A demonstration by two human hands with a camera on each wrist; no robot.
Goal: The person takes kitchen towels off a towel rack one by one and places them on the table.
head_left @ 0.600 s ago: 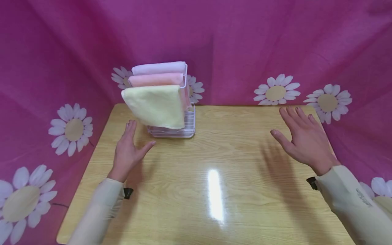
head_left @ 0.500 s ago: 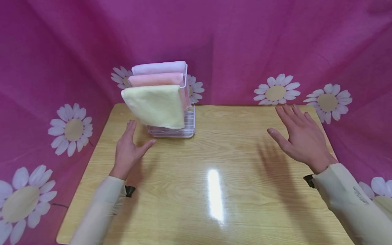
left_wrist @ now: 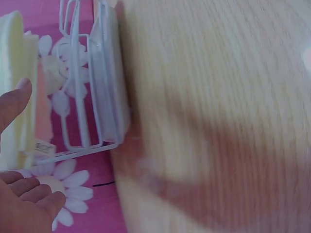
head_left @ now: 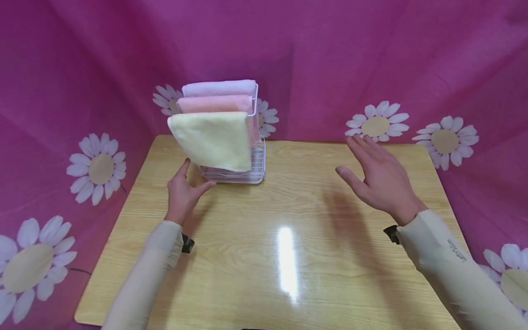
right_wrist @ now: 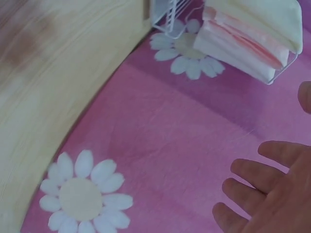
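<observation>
Item 1, worktop (head_left: 288,256): glossy wood-grain board, carrying a bright glare streak toward its near edge.

Item 2, left hand (head_left: 184,190): hovering just in front of the rack, fingers (head_left: 184,168) spread and gripping nothing, thumb pointing at the rack's base.

Item 3, right hand (head_left: 377,176): hanging above the worktop, well apart from the rack, fingers (right_wrist: 257,177) straight and splayed, holding nothing.

Item 4, white wire rack (head_left: 243,169): standing at the far left of the worktop, three towels draping over its bars: yellow towel (head_left: 212,140) in front, pink towel (head_left: 212,104) behind, lilac towel (head_left: 218,87) rearmost.

Risk, as judged: the rack is looking light and top-heavy; a one-handed tug on the yellow towel is likely tipping or sliding it, or dragging the pink towel along.
</observation>
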